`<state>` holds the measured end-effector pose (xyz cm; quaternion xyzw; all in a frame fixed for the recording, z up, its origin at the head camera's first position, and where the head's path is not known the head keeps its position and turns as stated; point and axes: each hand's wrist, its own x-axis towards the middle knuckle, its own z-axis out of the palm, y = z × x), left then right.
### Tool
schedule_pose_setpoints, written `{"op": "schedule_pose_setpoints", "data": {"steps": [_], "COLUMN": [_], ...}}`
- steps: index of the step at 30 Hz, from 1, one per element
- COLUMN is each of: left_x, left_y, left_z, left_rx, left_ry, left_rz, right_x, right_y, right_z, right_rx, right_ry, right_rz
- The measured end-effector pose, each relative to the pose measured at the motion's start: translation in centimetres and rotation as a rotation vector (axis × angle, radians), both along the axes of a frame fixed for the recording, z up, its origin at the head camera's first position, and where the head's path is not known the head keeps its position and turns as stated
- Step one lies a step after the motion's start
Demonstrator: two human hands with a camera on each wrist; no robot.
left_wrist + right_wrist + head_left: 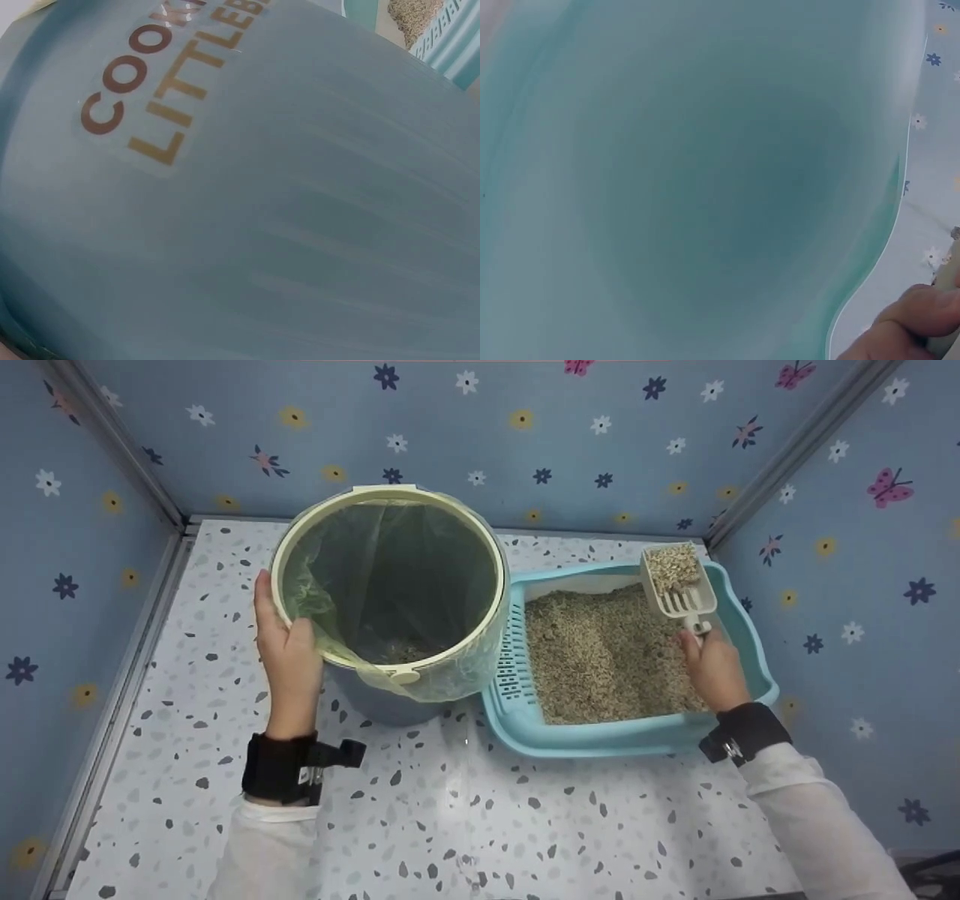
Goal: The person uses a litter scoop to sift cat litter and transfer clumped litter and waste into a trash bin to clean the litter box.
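My left hand [289,667] grips the cream rim of a trash bin [382,701], thumb over the edge and fingers along the outside. A thin yellow-green bag [450,679] lines the bin and is folded over its rim; a little dark debris lies at the bottom. In the left wrist view the bin's grey-blue wall [247,225] with lettering fills the picture. My right hand [718,671] holds a white litter scoop [701,598] by its handle over the litter box. Pale litter [673,568] is heaped at the scoop's far end, leaving its slots near the handle bare.
A light-blue litter box [600,741] stands right of the bin, with a perforated left ledge and greyish-brown litter [600,660] inside. Both rest on a white speckled table [450,825]. Blue flowered panels [450,450] enclose the back and sides.
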<state>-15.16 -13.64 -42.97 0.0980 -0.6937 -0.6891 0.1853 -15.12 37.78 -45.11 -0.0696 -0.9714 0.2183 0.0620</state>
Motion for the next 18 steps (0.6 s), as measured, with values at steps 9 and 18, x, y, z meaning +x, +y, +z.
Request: {"op": "schedule_pose_setpoints", "data": {"steps": [9,18], "left_x": [0.12,0.06], "left_y": [0.04,0.02], "left_z": [0.11,0.10], "left_rx": [-0.016,-0.011], "left_ry": [-0.008,-0.020], "left_rz": [-0.012,0.000], "right_x": [0.12,0.11], "right_y": [-0.66,-0.73], "right_z": [0.57,0.78], "right_rx": [-0.067,-0.102], "right_ry": [0.010,0.059], "right_rz": [-0.069,-0.079]}}
